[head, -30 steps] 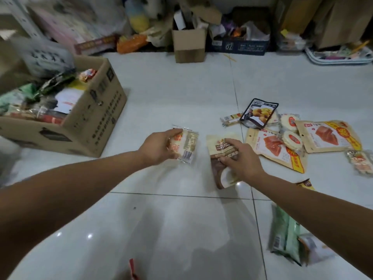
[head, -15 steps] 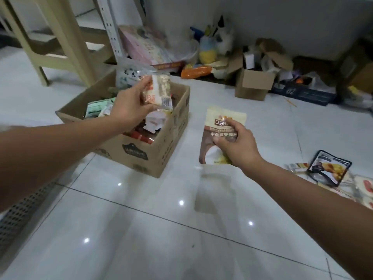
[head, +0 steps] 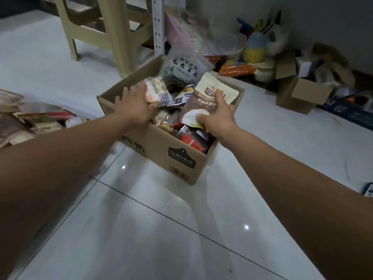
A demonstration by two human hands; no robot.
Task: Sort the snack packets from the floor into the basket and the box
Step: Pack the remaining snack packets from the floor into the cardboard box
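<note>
An open cardboard box (head: 181, 160) full of snack packets stands on the white tiled floor ahead of me. My left hand (head: 135, 107) is over the box's left side and holds a small clear packet with a barcode (head: 158, 91). My right hand (head: 217, 116) is over the box's right side and grips a cream-and-brown pouch (head: 210, 93), thumb on its lower edge. A large green-labelled bag (head: 184, 69) leans at the box's far corner. A pile of packets (head: 26, 122) lies at the left edge; I cannot tell whether it sits in a basket.
A beige plastic stool (head: 113, 35) and a white perforated post (head: 158, 25) stand behind the box. Clutter, a soft toy (head: 254, 49) and a small open carton (head: 300, 93) line the wall at the back right. Bare tile stretches in front of me.
My view swung left from the packets on the floor. Both hands carried their packets from the floor to above the box, the right pouch arriving last.
</note>
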